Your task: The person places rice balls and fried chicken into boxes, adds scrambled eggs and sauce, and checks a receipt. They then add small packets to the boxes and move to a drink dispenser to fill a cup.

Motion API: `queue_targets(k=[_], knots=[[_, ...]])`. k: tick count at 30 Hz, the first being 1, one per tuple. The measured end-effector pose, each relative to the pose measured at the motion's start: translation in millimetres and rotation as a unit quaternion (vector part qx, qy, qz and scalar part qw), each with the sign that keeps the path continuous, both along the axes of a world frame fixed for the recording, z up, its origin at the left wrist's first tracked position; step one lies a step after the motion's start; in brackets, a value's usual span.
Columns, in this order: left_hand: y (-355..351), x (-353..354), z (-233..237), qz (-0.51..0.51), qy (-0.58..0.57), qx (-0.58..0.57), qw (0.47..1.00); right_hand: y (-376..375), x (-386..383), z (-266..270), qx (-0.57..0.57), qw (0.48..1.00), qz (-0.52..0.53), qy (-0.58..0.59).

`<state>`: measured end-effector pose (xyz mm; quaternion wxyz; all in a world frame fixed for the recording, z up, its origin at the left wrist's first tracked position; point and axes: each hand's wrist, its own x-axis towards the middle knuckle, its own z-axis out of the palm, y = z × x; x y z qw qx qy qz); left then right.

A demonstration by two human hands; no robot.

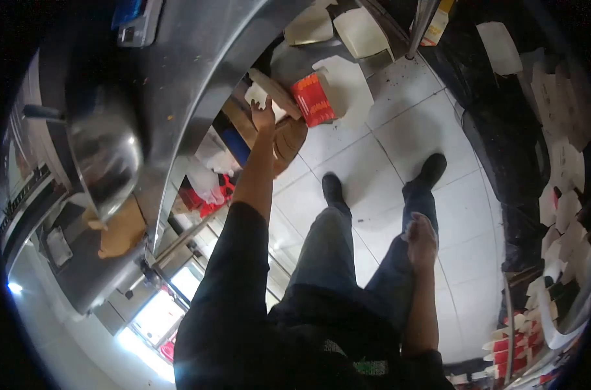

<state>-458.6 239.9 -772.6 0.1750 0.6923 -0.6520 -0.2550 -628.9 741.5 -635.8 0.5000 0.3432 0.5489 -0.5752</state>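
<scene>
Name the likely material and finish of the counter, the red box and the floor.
The counter looks like smooth metal, probably stainless steel: grey, with a bright sheen along its curved-looking edge. The red box seems to be thin printed card, going by its flat faces and pale markings. The floor looks like glossy white tile, likely ceramic, with straight joints and soft reflections.

The person wears a black short-sleeved top [269, 354] with a small patch of pale lettering and green print low on the front. Below come faded blue jeans [325, 250], greyer over one thigh, and plain dark closed shoes [432, 171].
</scene>
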Motion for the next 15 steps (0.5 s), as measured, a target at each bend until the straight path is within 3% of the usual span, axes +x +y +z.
queue_targets(k=[1,4,7,11,14,15], knots=[[-20,2,-15,0.046,0.006,0.042,0.998,1,3,-2,-0.035,0.999,-0.02,0.01],[-51,23,-67,-0.037,0.113,0.166,0.979,5,18,-6,-0.103,0.992,-0.06,0.042],[-52,35,-72,-0.03,0.187,0.253,0.949,0,32,0,-0.112,0.99,-0.075,0.041],[-34,20,-60,0.033,0.205,0.182,0.961,0,47,-5,-0.074,0.995,-0.053,0.041],[-34,20,-62,-0.021,0.227,0.159,0.961,-3,56,-2,-0.071,0.995,-0.052,0.051],[-42,28,-72,-0.02,0.123,0.137,0.983,-5,57,-2,-0.068,0.995,-0.043,0.062]])
